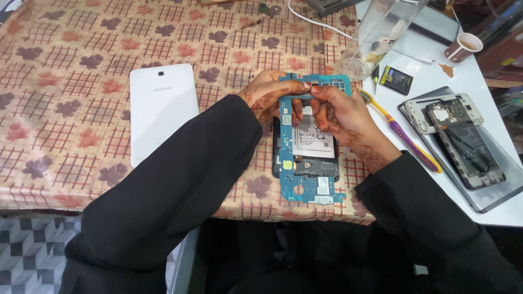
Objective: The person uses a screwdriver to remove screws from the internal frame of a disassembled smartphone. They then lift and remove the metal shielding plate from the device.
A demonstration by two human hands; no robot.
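Both hands are up at the top edge of a teal circuit board (287,142), a thin C-shaped frame of a board lifted a little off the opened tablet body (305,163) that lies on the patterned surface (81,109). The left hand (269,95) pinches the board's upper left corner, fingers curled over the edge; the right hand (340,111) pinches the top bar just beside it, thumb and fingertips pressed together on the board. Under the board the white battery (314,140) sits in the body, and the board's lower end hangs over the near rim of the surface. The risk here, I'd say, is flex: the board is long and narrow and held only at one end, so any twist between the two hands could crack it or strain a connector, if one is attached underneath, which I cannot tell. A slip could also drop it off the edge to the floor. Off to the left lies the white back cover (162,111); to the right a purple and yellow pry tool (406,136), a small black battery (396,79) and another opened phone (463,139) rest well apart from the hands.
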